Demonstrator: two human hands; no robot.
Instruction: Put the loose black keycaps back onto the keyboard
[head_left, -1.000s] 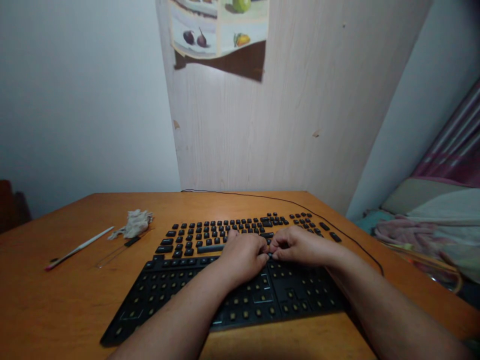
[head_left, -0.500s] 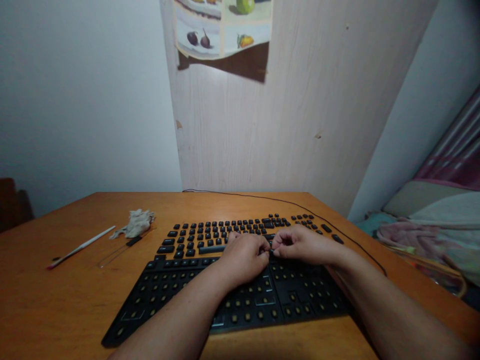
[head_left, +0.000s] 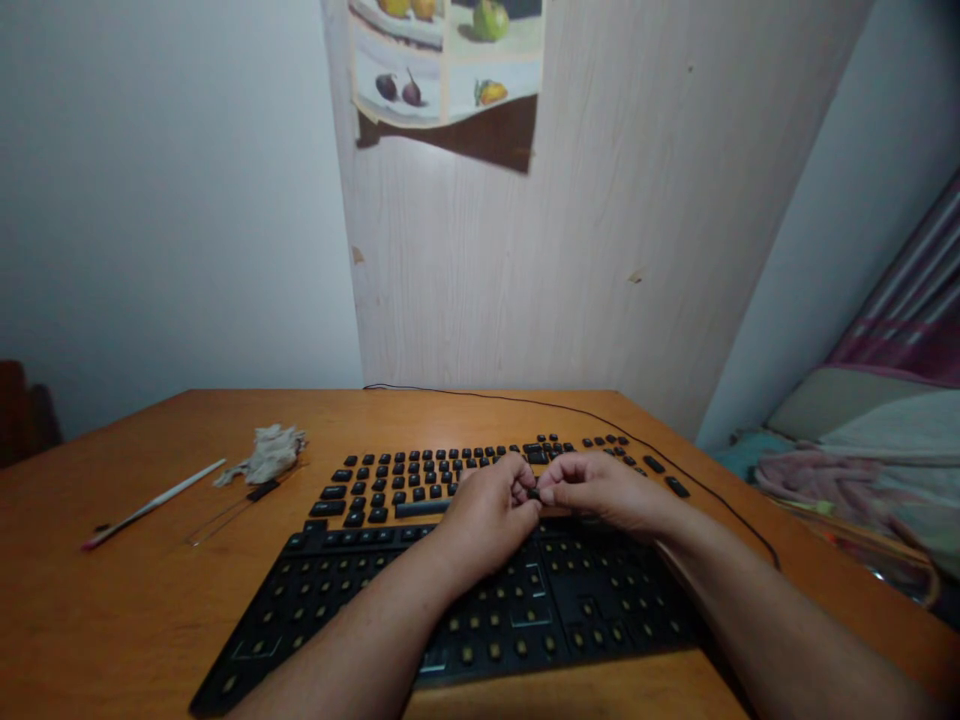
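Over the far edge of a black keyboard (head_left: 559, 600), my two hands meet with their fingertips nearly touching. A small black keycap (head_left: 534, 493) is pinched between them. My left hand (head_left: 491, 510) is closed, its thumb and fingers at the keycap's left side. My right hand (head_left: 596, 487) grips the keycap from the right with thumb and forefinger. Most of the keyboard's keys are off, baring rows of small stems; a few caps sit along its top row. Just beyond lie rows of loose keycaps (head_left: 427, 467) and the long space bar (head_left: 420, 509), partly hidden by my left hand.
Left on the wooden table (head_left: 135, 445) lie a crumpled whitish cloth (head_left: 271, 452), a wire keycap puller (head_left: 262, 490) with a black handle, and a slim white-handled brush (head_left: 169, 495). A thin black cable (head_left: 517, 396) runs along the back and right side. A wall stands behind.
My fingertips have risen slightly off the keyboard's far edge, and the small keycap now shows between them. The view has tilted a little.
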